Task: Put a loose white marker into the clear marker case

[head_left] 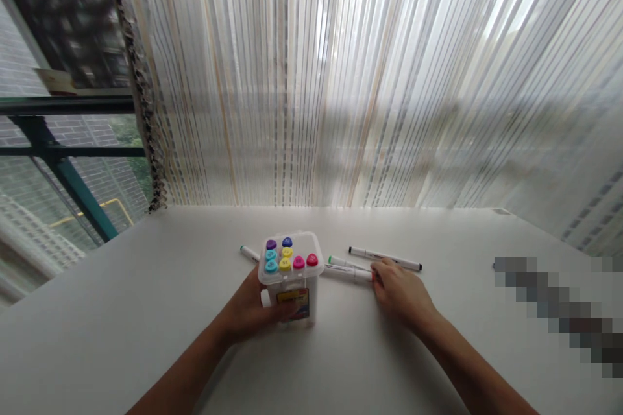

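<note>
A clear plastic marker box [291, 280] stands upright on the white table [146, 311], with several markers in it showing purple, blue, cyan, yellow and pink caps. My left hand [250, 308] is wrapped round its left side. My right hand [399, 288] rests on the table to the right, its fingertips pinched on the end of a white marker with a red tip [348, 272]. Two more loose markers lie near it: a green-capped one [345, 264] and a black-capped one [384, 257]. Another marker [249, 253] pokes out behind the box at the left.
A striped sheer curtain [370, 78] hangs along the table's far edge. A window with a dark frame [63, 104] is at the left. A blurred-out patch [559, 305] sits on the table at the right.
</note>
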Demonstrator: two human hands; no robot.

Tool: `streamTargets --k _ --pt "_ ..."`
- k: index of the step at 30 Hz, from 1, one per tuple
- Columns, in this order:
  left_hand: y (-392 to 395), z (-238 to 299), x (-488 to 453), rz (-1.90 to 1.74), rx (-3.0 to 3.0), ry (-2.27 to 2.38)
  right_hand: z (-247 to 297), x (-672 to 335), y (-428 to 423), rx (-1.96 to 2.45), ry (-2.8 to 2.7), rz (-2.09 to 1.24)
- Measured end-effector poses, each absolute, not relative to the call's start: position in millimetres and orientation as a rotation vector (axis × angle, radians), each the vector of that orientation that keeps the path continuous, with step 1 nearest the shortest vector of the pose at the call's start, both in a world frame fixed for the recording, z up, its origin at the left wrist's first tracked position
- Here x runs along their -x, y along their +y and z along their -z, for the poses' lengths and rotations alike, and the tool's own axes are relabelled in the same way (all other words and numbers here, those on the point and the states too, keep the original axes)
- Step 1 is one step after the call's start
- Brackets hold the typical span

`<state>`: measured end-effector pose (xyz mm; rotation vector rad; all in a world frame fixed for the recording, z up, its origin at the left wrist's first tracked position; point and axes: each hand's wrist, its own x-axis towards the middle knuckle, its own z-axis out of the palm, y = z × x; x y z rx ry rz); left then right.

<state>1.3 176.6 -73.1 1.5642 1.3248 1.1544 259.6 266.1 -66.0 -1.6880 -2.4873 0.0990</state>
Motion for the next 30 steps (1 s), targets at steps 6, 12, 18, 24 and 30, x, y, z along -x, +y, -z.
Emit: streamTargets --k 6,12,18,24,30 --pt "179 67 -8 -1.214 -1.625 1.206 42 -265 259 1.519 -2.298 -0.348" --pt "182 69 -8 -1.259 -1.637 1.138 -34 -220 233 0.655 -1.796 -1.123" --pt "179 64 -10 -1.302 -1.649 1.057 -66 -171 237 0.565 -1.859 -1.197" --pt "177 60 -10 -1.322 -1.69 1.043 -62 -162 233 0.645 -1.924 -1.306" --pt "175 60 -10 -1.301 -1.689 1.057 -54 -161 239 0.777 -2.02 -1.187"
